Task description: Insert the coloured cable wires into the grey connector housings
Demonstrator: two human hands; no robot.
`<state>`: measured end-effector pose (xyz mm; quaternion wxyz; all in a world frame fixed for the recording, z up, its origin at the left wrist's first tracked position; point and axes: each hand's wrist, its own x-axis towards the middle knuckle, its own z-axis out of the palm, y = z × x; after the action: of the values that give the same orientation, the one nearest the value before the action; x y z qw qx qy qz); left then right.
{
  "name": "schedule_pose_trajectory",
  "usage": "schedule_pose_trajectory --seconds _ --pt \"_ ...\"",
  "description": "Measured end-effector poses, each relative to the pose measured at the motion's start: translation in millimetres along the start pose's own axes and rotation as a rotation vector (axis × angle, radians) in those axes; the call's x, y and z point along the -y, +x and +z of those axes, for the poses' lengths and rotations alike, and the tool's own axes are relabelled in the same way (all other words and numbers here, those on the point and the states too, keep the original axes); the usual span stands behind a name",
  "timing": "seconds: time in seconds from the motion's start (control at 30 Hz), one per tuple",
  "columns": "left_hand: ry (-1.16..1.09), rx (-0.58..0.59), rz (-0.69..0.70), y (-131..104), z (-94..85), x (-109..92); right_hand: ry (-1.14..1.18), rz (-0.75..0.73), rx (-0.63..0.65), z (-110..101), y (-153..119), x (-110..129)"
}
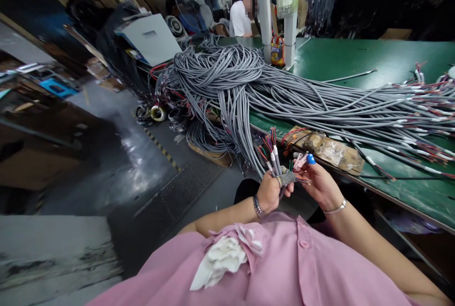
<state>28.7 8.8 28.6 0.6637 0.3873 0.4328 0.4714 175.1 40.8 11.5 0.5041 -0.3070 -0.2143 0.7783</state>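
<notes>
My left hand [270, 191] is closed round several grey cables [245, 130] whose stripped ends, with thin coloured wires [270, 142], point upward. A grey-brown wrap [286, 178] lies across the cables at my fingers. Just to the right, my right hand [322, 185] has its thumb and fingers drawn together at a small pinkish-white piece [300, 160] beside the wire ends. A blue cover [311, 158] sits on one fingertip of that hand. Exactly how the piece is gripped is hard to make out.
A large heap of grey cables [220, 67] runs along the green table [341, 59]. A taped block [330, 149] lies at its near edge. White posts [263, 7] rise behind, near a person in white [240, 18]. A light box [151, 38] stands left.
</notes>
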Motion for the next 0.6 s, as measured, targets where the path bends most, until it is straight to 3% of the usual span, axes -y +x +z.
schedule_pose_trajectory --seconds 0.27,0.47,0.6 --pt "0.033 -0.003 -0.021 -2 -1.3 1 0.055 -0.028 -0.059 -4 3 -7" --pt "0.016 0.003 -0.03 -9 -5.5 -1 0.082 0.048 0.03 0 -1 -4" --pt "0.002 0.013 -0.017 -17 -7.1 -5 0.043 0.07 0.005 1 1 0"
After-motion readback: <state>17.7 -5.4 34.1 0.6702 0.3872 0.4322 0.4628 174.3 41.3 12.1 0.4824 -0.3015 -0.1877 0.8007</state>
